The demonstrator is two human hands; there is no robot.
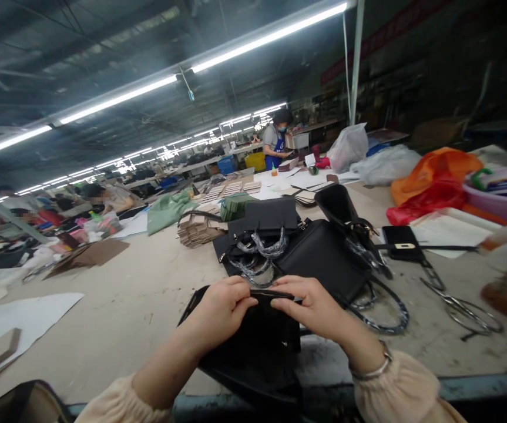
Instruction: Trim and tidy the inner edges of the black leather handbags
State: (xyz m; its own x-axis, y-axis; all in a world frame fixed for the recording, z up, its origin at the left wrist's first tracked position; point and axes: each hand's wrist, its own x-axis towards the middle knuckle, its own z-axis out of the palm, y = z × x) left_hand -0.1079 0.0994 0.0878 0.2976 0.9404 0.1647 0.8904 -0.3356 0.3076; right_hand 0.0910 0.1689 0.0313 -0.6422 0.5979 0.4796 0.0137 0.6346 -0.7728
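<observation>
Close to the table's near edge lies a black handbag (257,352), its dark opening facing me. My left hand (227,308) pinches the bag's upper rim with thumb and fingers. On the same rim, a little to the right, my right hand (304,302) grips with its thumb below and fingers on top. A narrow strip of the edge shows between the two hands. Just beyond is a pile of finished-looking black handbags (264,217), their handles (268,244) wrapped in clear plastic.
Scissors (464,311) and a black phone-like object (400,242) lie to the right. Stacked brown pieces (198,229) and a green cloth (169,211) sit farther back. Plastic bags (348,150) and a pink basin (500,202) stand at back right. A co-worker (275,141) stands across the table.
</observation>
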